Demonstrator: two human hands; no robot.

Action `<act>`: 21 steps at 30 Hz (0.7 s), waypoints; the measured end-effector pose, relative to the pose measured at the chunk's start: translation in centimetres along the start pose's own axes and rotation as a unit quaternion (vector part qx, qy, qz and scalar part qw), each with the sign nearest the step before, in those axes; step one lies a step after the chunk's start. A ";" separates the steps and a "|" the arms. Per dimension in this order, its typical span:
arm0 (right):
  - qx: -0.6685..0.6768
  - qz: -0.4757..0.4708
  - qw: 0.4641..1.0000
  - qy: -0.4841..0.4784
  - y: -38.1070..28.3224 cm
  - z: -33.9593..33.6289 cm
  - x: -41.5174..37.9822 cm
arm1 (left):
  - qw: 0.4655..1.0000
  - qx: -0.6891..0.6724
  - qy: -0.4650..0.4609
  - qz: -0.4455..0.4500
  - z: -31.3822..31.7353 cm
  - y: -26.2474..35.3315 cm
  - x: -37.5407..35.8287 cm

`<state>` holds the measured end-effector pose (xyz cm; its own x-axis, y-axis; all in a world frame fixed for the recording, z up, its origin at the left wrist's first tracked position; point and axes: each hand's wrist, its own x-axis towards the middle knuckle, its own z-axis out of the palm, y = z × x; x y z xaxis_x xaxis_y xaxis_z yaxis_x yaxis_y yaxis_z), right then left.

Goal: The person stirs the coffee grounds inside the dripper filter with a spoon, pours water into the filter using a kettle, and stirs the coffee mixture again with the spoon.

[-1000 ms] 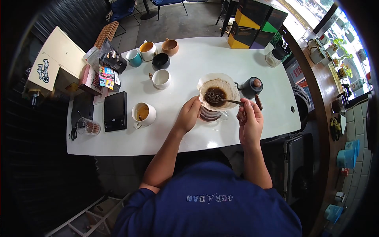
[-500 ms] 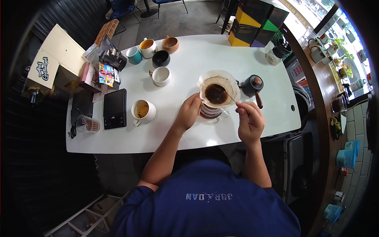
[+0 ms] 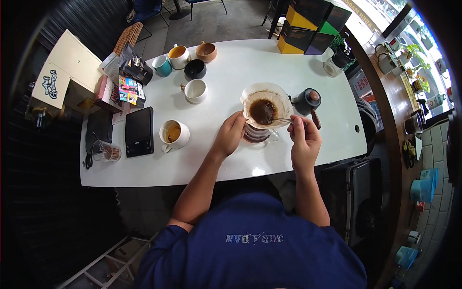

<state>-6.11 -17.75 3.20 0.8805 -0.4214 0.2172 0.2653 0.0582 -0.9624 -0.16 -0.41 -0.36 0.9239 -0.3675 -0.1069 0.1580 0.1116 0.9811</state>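
Note:
A paper coffee filter (image 3: 280, 97) sits in a dripper on top of a glass server (image 3: 256, 137), with dark wet coffee (image 3: 262, 110) inside. My left hand (image 3: 230, 134) is closed on the near left side of the dripper; its exact grip is partly hidden. In my right hand (image 3: 306, 142), a thin metal spoon (image 3: 283, 119) is pinched, its tip dipping into the coffee. Just right of the filter stands a dark kettle (image 3: 305, 102) with a wooden handle.
A white mug (image 3: 175, 135) with liquid and a black scale (image 3: 139, 133) are to the left. Several cups, including a white cup (image 3: 195, 91), stand farther back. A coffee grinder (image 3: 339, 60) and stacked boxes (image 3: 308, 31) occupy the far right. A glass with stirrers (image 3: 107, 151) is near the left edge.
My right hand has tilted the spoon lower and flatter, its tip now at the right side of the coffee. My left hand stays at the dripper.

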 end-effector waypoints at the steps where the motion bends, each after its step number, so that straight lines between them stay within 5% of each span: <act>1: 0.000 0.000 1.000 0.000 0.1 0.0 0.0 | 1.000 -0.005 0.002 -0.005 0.0 0.0 0.0; 3: 0.113 0.073 0.990 0.030 0.2 -0.1 0.0 | 1.000 -0.010 0.004 -0.011 0.0 0.0 0.0; 7: 0.125 0.048 0.991 0.011 0.2 -0.4 0.0 | 1.000 -0.021 0.000 -0.011 0.0 0.0 0.0; 10: 0.071 0.017 0.997 -0.005 0.1 -0.4 -0.2 | 1.000 -0.030 -0.006 -0.003 -0.3 -0.2 0.0; 16: -0.148 -0.244 0.956 -0.069 0.4 -0.6 0.3 | 0.999 -0.033 -0.014 0.002 -0.4 -0.4 0.1; 21: -0.223 -0.192 0.951 -0.091 -0.8 -0.6 0.4 | 1.000 -0.013 -0.001 0.002 0.1 0.0 0.0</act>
<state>-6.18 -18.53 3.93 0.8168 -0.1673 0.5521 0.4239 -0.4751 -0.7711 -0.21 -0.47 -0.37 0.9240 -0.3687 -0.1019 0.1623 0.1368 0.9772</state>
